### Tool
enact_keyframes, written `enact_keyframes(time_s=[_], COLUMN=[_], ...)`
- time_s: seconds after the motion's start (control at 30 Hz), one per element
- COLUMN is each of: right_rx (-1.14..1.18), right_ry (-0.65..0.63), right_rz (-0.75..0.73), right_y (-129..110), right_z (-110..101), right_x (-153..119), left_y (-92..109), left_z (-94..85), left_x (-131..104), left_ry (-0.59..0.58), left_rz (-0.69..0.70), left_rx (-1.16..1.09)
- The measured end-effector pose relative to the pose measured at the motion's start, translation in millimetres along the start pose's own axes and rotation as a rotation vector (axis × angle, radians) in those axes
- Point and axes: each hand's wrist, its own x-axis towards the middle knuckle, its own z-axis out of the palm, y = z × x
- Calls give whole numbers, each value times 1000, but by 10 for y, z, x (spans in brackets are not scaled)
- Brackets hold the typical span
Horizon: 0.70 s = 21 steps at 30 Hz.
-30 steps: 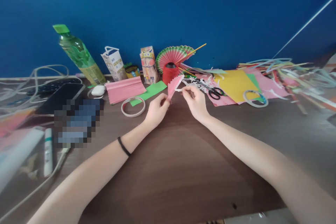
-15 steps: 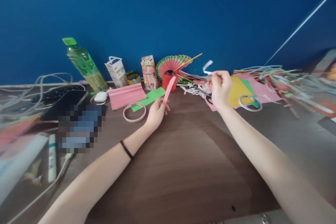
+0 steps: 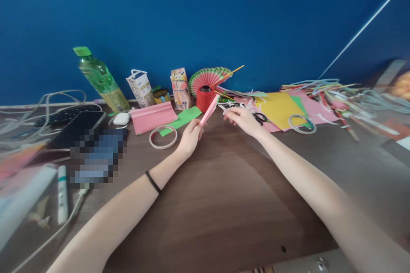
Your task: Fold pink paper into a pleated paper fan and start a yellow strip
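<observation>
A narrow folded strip of pink paper (image 3: 209,110) points up and to the right from my left hand (image 3: 191,137), whose fingers are closed round its lower end. My right hand (image 3: 241,120) is beside it, over the front of the white paper scraps, fingers loosely apart and nothing visible in them. Behind the strip stands a red spool (image 3: 204,100), with a pink and green pleated fan (image 3: 206,79) at its back. A pleated pink paper (image 3: 153,117), a green sheet (image 3: 184,119) and a tape roll (image 3: 163,137) lie left of my left hand.
Along the blue wall stand a green bottle (image 3: 101,80), a white carton (image 3: 141,88) and a decorated box (image 3: 180,89). Black scissors (image 3: 261,117), yellow paper (image 3: 277,108) and another tape roll (image 3: 302,124) lie right. Phones, cables and a marker (image 3: 62,196) are at left.
My right hand has moved left and down towards the pink strip. The white curl of paper it held is no longer between its fingers, which have spread. My left hand still holds the strip.
</observation>
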Motion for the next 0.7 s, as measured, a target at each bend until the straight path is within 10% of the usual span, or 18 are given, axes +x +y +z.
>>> enact_keyframes(time_s=[0.1,0.7], right_rx=[150,99], right_ry=[-230,-23], right_rz=[-23,-50], right_y=[-229,-284], right_z=[202,386], right_x=[-101,-199], left_y=[10,-14], left_z=[0,-21], left_x=[-11,-10], left_ry=[-79,-322], left_rz=[45,88], left_rx=[7,55])
